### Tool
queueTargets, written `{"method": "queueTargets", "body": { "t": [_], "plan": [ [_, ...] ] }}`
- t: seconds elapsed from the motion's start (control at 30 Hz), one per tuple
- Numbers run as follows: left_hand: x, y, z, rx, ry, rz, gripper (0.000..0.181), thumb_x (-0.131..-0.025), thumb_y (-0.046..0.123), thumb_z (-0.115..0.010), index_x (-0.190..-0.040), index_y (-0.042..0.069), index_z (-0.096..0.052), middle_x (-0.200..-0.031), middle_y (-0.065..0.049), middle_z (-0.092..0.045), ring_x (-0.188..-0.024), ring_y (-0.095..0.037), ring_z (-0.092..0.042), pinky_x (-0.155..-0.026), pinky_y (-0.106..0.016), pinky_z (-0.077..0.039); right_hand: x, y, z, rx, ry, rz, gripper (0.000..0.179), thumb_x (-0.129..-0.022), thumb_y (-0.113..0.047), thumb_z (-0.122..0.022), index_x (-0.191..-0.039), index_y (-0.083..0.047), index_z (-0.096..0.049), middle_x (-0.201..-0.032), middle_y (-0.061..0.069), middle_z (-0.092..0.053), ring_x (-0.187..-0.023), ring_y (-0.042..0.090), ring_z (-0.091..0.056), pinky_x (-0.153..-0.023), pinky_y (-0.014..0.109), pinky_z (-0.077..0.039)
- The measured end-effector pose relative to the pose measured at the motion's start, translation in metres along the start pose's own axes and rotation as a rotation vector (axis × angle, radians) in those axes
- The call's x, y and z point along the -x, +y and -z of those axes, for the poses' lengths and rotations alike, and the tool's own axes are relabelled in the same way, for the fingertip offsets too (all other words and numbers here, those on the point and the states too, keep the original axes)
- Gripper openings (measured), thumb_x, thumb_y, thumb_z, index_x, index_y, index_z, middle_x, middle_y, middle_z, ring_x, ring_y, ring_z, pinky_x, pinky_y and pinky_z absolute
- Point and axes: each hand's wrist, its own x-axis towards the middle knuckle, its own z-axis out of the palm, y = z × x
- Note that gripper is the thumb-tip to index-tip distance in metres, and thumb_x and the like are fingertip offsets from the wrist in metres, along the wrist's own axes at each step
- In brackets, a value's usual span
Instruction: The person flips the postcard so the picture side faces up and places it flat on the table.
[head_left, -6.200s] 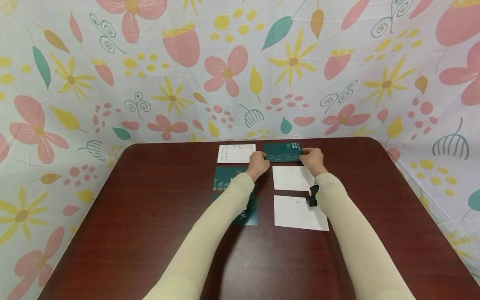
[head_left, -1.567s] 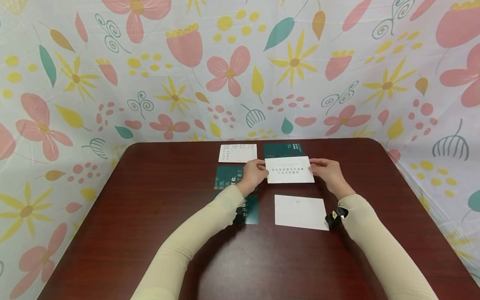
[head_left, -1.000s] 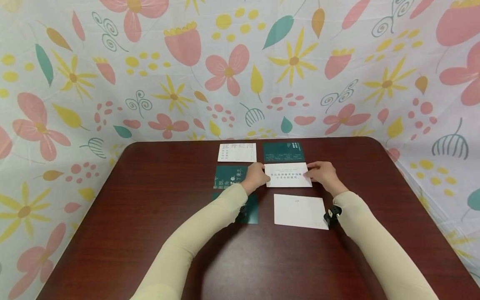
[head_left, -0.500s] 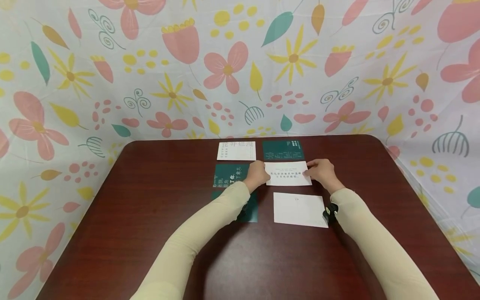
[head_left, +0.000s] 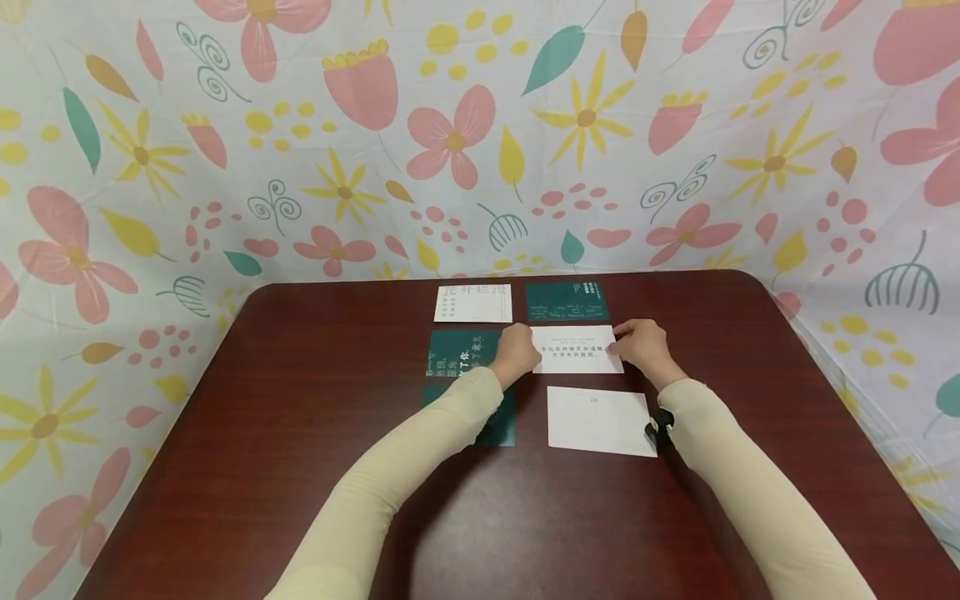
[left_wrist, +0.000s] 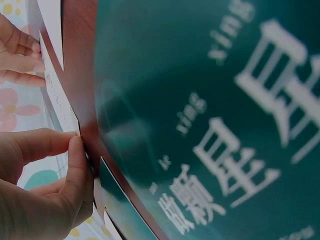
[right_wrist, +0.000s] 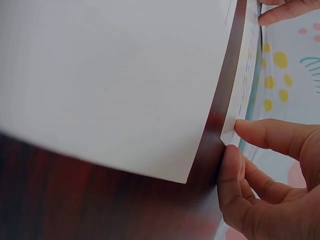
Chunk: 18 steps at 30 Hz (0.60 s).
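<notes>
A white postcard (head_left: 573, 350) with two lines of printed text lies in the middle of the right column of cards. My left hand (head_left: 516, 353) pinches its left edge between thumb and forefinger, as the left wrist view also shows. At the opposite side my right hand (head_left: 643, 348) has thumb and fingers at the card's right edge, the thumb on top of its corner in the right wrist view. Just beyond lies a dark green postcard (head_left: 566, 302) with pale lettering. Nearer to me is another white postcard (head_left: 600, 422), almost blank, with a small mark near its top.
The left column holds a white postcard (head_left: 473, 304) with grey characters, a green postcard (head_left: 450, 353) and a second green postcard (head_left: 504, 421), partly covered by my left sleeve. All lie on a dark red-brown table (head_left: 300, 467). A flowered cloth (head_left: 480, 142) hangs behind.
Both hands have moved from the far green postcard to the middle white one. That card showed an almost blank face, was raised with text showing, and now lies lower on the table, text side up.
</notes>
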Motion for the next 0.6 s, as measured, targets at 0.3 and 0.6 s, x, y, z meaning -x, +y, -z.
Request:
{"method": "queueTargets", "body": {
  "t": [0.3, 0.6],
  "plan": [
    [0.003, 0.001, 0.003, 0.019, -0.013, 0.010, 0.026, -0.082, -0.008, -0.059, -0.107, -0.013, -0.060, -0.092, -0.023, -0.065, -0.051, -0.012, -0.045, -0.045, -0.020, -0.037, 0.001, 0.006, 0.003, -0.056, -0.017, -0.002, 0.041, -0.091, -0.013, -0.063, -0.124, 0.010, -0.055, -0.112, 0.030, -0.061, -0.092, 0.035, -0.065, -0.080, 0.044, -0.053],
    [0.024, 0.008, 0.015, 0.055, -0.040, -0.038, 0.035, -0.087, -0.002, -0.055, -0.121, -0.012, -0.054, -0.104, -0.022, -0.062, -0.075, -0.022, -0.060, -0.059, -0.026, -0.045, 0.016, 0.008, 0.021, -0.085, -0.023, 0.042, 0.038, -0.095, -0.015, -0.056, -0.124, 0.009, -0.055, -0.110, 0.028, -0.062, -0.089, 0.034, -0.065, -0.077, 0.043, -0.054]
  ]
}}
